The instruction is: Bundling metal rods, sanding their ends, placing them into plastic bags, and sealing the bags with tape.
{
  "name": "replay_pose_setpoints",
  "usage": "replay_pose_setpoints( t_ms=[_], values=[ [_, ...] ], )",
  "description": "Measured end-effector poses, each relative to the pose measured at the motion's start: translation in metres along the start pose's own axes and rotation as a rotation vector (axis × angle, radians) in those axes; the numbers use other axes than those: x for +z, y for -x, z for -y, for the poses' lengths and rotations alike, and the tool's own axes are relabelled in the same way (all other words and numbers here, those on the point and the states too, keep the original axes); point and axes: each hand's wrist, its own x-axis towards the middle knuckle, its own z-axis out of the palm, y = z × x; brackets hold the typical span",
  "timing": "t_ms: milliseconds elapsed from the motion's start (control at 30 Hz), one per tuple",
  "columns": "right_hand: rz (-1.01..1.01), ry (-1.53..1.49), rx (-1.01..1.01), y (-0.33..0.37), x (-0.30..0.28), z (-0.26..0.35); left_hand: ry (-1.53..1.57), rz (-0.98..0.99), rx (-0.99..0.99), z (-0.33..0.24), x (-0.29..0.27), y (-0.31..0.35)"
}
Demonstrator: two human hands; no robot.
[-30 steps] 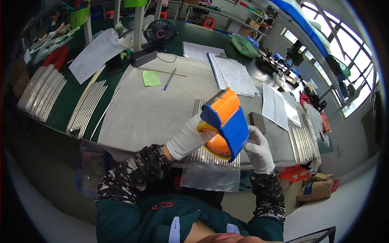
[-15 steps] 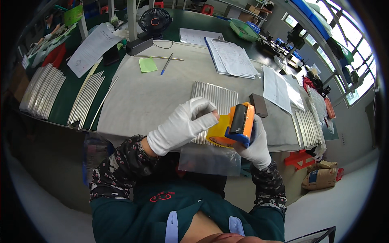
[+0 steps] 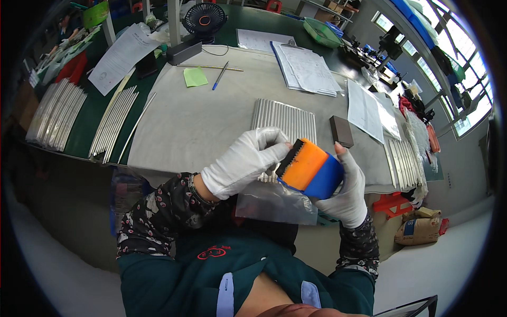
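My right hand (image 3: 349, 182), in a white glove with a bare fingertip showing, grips an orange and blue tape dispenser (image 3: 310, 168) from its right side. The dispenser is tilted, its black toothed edge facing left. At that edge, my gloved left hand (image 3: 245, 162) has thumb and fingers pinched together; what is between them, if anything, is too small to make out. Behind and beneath the hands lies a row of silver rods (image 3: 285, 116), side by side on the grey table cover. A clear plastic bag (image 3: 274, 205) hangs over the table's front edge below the hands.
A dark brown block (image 3: 341, 131) sits right of the rods. More rods (image 3: 404, 164) lie at the right edge, with bundles (image 3: 58, 116) at the left. Farther back are a clipboard with papers (image 3: 306, 68), a pen (image 3: 221, 76), a green note (image 3: 195, 77) and a black fan (image 3: 205, 22).
My right hand has turned the tape dispenser, so its orange and blue side shows and the yellow roll is hidden. My left fingers have closed and come up to its toothed edge.
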Motion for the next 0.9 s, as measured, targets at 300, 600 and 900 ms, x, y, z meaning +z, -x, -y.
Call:
replay_pose_setpoints(
  t_ms=[300, 600, 900],
  values=[
    [0.227, 0.305, -0.036, -0.001, -0.032, 0.008, -0.439, -0.451, 0.138, -0.022, -0.078, -0.015],
    [0.274, 0.516, -0.125, 0.000, -0.050, -0.027, -0.591, -0.490, 0.362, -0.079, -0.169, 0.020],
    [0.146, 0.662, 0.237, -0.072, 0.037, -0.085, -1.649, -0.159, 1.136, -0.083, -0.034, 0.027]
  ],
)
